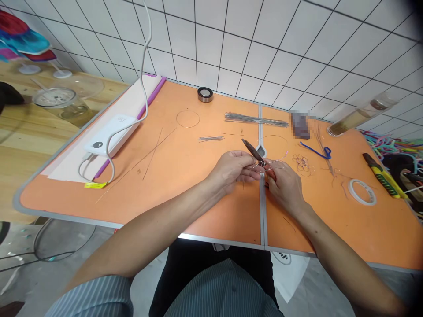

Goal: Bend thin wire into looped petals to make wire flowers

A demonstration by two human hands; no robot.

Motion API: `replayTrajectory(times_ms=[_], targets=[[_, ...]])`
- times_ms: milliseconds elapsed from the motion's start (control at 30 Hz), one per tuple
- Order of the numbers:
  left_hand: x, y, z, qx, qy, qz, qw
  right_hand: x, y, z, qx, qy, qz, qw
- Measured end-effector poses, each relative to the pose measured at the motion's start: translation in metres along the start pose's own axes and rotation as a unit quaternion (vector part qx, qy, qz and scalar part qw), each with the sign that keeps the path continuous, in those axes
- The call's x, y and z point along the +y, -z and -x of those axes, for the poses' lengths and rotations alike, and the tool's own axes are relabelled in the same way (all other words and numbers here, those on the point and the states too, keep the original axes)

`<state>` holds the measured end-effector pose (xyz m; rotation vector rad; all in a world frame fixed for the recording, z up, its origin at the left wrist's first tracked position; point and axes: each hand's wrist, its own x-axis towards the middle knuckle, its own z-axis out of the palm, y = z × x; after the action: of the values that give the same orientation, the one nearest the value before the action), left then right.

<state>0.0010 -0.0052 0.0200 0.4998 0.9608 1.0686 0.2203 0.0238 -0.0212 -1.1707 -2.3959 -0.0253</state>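
Over the orange table, my left hand point(232, 168) pinches a thin bent wire point(279, 164) shaped into loops. My right hand point(287, 185) is wrapped round pliers point(254, 151) with dark jaws and reddish-brown handles. The two hands almost meet, and the wire runs between them beside the pliers; whether the jaws grip it I cannot tell. From the loops a longer strand curves up and to the right, with a small pink tip. Just right of my right hand lies a flower-like shape of bent wire point(302, 164).
A bundle of straight wires point(256, 119), shorter wire pieces point(211, 138) and a black tape roll point(205, 94) lie farther back. To the right are a white tape roll point(362, 192), a yellow-black cutter point(385, 175) and a clear bottle point(361, 114). A white power bank point(110, 134) with a cable lies left.
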Motion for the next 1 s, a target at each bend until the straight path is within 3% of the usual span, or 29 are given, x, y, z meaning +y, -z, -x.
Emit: replayTrajectory(times_ms=[667,833,1000], targets=[[0.0,0.002,-0.003,0.006,0.005,-0.022,1.0,-0.002,0.001,0.0,-0.003,0.014,-0.018,1.0],[0.002,-0.001,0.002,-0.035,-0.003,0.007,0.999,0.003,0.005,-0.001,-0.053,-0.066,-0.141,0.986],[0.004,-0.005,0.009,-0.034,-0.027,-0.009,0.999,0.005,0.014,-0.005,-0.1,-0.18,-0.31,0.928]])
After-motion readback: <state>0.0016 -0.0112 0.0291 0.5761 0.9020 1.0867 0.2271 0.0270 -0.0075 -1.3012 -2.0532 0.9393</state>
